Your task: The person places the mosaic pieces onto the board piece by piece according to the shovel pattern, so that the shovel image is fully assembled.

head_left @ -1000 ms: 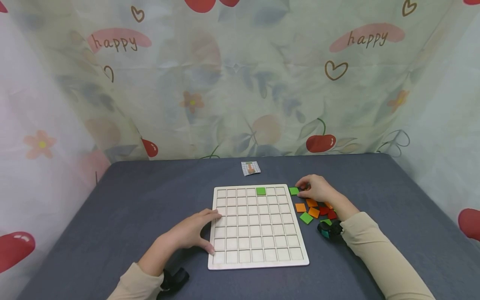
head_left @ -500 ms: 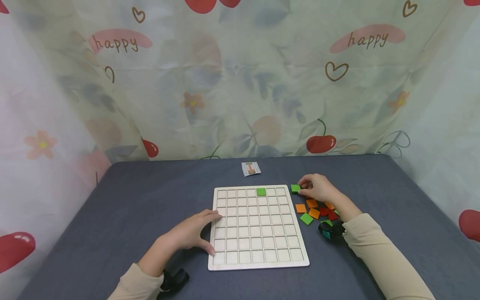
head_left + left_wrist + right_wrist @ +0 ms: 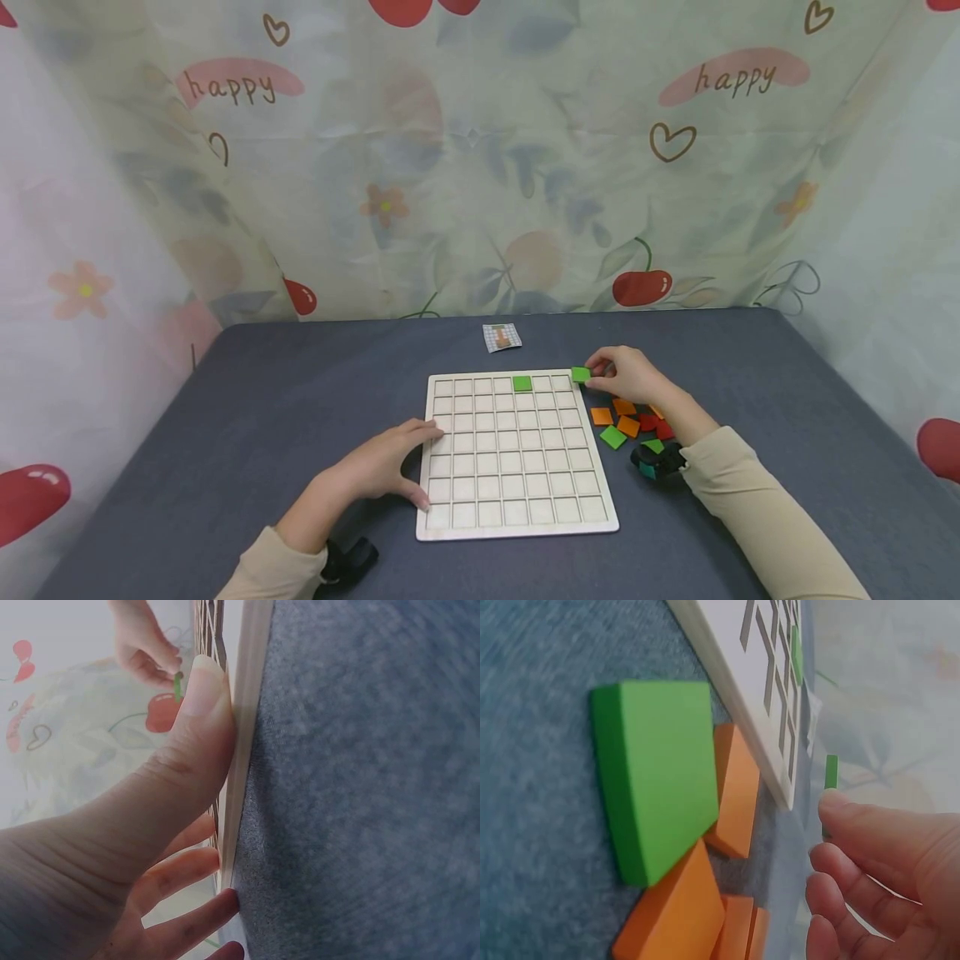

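My right hand (image 3: 630,375) pinches a green square tile (image 3: 581,375) between thumb and fingers, above the far right corner of a white grid board (image 3: 517,532). In the right wrist view the held tile (image 3: 831,772) shows edge-on, raised off the table. Along the board's left edge rests my left hand (image 3: 382,462), thumb and fingers spread apart. The left wrist view shows its thumb (image 3: 199,712) against the board's rim (image 3: 247,697). Another green tile (image 3: 522,383) lies in a cell of the board's far row.
Right of the board lie loose tiles: a green tile (image 3: 612,437), an orange tile (image 3: 602,416), a red tile (image 3: 664,429) and several others, some partly under the right wrist. A small printed card (image 3: 502,337) lies beyond the board on the dark table (image 3: 315,375).
My right hand first lifted the green tile from beside the board's far right corner, then carried it left over that corner. The left hand and the board have stayed put.
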`<action>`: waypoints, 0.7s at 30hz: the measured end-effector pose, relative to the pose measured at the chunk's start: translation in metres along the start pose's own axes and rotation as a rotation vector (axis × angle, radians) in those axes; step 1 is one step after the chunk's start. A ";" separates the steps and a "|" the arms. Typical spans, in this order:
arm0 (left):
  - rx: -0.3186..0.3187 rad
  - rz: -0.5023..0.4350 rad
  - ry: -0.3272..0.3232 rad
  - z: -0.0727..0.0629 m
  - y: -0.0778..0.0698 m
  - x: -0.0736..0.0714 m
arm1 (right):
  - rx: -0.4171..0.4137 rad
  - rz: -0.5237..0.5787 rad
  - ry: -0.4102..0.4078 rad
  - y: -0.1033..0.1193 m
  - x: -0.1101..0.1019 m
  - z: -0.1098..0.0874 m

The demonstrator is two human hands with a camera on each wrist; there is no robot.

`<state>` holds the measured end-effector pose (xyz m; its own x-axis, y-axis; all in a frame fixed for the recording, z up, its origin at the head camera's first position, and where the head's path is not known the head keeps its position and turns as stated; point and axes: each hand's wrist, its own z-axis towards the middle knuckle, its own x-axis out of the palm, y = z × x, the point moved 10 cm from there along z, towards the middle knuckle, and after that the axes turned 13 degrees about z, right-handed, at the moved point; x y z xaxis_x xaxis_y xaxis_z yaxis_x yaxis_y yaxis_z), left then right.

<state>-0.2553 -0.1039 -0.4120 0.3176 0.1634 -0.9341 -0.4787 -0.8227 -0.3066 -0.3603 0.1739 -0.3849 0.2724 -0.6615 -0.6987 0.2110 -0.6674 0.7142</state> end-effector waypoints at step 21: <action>-0.013 0.006 0.000 -0.002 -0.001 -0.001 | -0.104 0.020 0.053 0.028 0.025 0.007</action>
<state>-0.2538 -0.1039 -0.4100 0.3148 0.1589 -0.9358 -0.4696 -0.8307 -0.2990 -0.3542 0.1367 -0.3825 0.3260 -0.6539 -0.6827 0.3006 -0.6130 0.7307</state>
